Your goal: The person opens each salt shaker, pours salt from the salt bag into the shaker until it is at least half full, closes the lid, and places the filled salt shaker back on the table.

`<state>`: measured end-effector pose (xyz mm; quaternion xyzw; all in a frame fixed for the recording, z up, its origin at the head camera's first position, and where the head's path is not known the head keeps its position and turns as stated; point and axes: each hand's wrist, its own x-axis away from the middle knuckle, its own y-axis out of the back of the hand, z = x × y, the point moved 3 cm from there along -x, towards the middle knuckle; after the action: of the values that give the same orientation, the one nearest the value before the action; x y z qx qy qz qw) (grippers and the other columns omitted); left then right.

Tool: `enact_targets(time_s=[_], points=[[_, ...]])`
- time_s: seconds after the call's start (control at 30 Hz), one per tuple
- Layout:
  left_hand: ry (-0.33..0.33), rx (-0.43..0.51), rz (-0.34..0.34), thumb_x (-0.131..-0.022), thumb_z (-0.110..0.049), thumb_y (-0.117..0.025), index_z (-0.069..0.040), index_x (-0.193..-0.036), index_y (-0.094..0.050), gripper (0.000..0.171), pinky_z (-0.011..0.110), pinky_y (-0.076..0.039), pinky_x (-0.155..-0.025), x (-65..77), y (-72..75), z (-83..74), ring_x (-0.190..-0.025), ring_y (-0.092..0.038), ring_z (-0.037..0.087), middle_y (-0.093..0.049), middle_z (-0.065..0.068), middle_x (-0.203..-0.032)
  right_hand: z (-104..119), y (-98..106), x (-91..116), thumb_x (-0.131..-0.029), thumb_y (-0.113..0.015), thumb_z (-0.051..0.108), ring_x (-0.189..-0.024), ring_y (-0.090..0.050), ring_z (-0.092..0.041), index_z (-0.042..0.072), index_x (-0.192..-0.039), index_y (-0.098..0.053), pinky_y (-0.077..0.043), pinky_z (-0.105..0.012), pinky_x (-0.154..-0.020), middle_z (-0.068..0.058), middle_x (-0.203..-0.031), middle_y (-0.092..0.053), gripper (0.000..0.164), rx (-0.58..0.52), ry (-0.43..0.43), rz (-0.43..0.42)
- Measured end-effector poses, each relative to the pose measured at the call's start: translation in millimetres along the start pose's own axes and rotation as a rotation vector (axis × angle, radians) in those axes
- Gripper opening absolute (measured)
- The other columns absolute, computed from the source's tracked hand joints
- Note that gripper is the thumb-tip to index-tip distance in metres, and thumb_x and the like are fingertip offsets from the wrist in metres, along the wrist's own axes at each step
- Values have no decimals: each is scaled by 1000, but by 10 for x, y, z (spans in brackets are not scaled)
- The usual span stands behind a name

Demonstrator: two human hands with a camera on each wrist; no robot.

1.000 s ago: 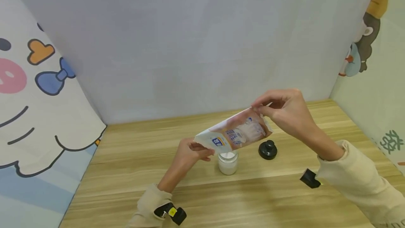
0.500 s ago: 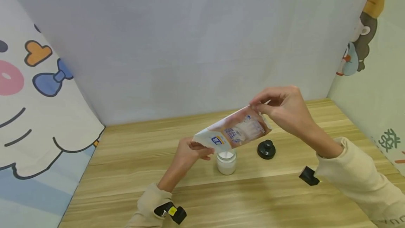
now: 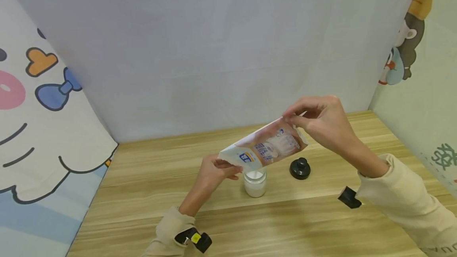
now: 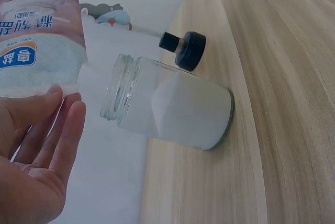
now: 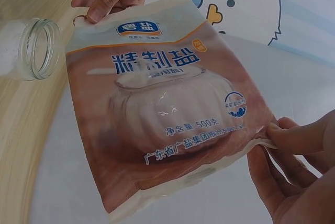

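Observation:
A printed bag of salt [image 3: 264, 146] is held tilted above the table, its left end lower than its right. My left hand [image 3: 212, 173] pinches its lower left end between thumb and fingers. At the upper right corner, my right hand [image 3: 325, 124] grips the bag's edge. Under the bag's low side stands a lidless glass jar [image 3: 255, 187], upright, its mouth partly covered by the bag in the head view. White salt [image 4: 183, 111] lies heaped inside it, as the left wrist view shows. A faint whitish streak runs between the bag's corner and the jar mouth there.
A black knobbed lid [image 3: 300, 169] lies on the wooden table [image 3: 150, 193] to the right of the jar. A plain pale wall [image 3: 228, 50] rises behind the table, with cartoon-printed panels at left and right. Black wrist cameras sit by both cuffs.
The head view has shifted slightly. Both hands keep their hold, and the salt bag stays tilted over the jar almost unmoved.

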<state>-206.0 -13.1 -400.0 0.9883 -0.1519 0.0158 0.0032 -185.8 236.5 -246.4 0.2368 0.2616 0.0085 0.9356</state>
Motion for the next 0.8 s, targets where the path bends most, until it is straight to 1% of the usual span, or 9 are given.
enact_targets(time_s=[0.2, 0.57, 0.8], points=[[-9, 5, -8, -76, 3, -75, 10, -103, -65, 29, 40, -60, -69, -4, -10, -13, -82, -69, 26, -69, 21, -95, 8, 6, -9, -79, -70, -7, -60, -66, -17, 5, -79, -74, -56, -21, -58, -2, -77, -70, 13, -12, 11, -8], [-2, 6, -31, -76, 4, -74, 9, -102, -66, 28, 40, -60, -68, 10, -6, -18, -80, -69, 25, -69, 20, -94, 18, 2, -2, -79, -70, -6, -61, -66, -16, 5, -80, -74, -55, -20, -58, -1, -78, -71, 12, -3, 25, -7], [-13, 16, -20, -76, 2, -74, 9, -103, -65, 29, 41, -60, -70, 20, -16, -34, -82, -68, 26, -69, 20, -96, 34, 21, 9, -80, -70, -6, -63, -66, -14, 6, -81, -75, -55, -19, -58, 0, -79, -71, 12, 4, 37, -12]])
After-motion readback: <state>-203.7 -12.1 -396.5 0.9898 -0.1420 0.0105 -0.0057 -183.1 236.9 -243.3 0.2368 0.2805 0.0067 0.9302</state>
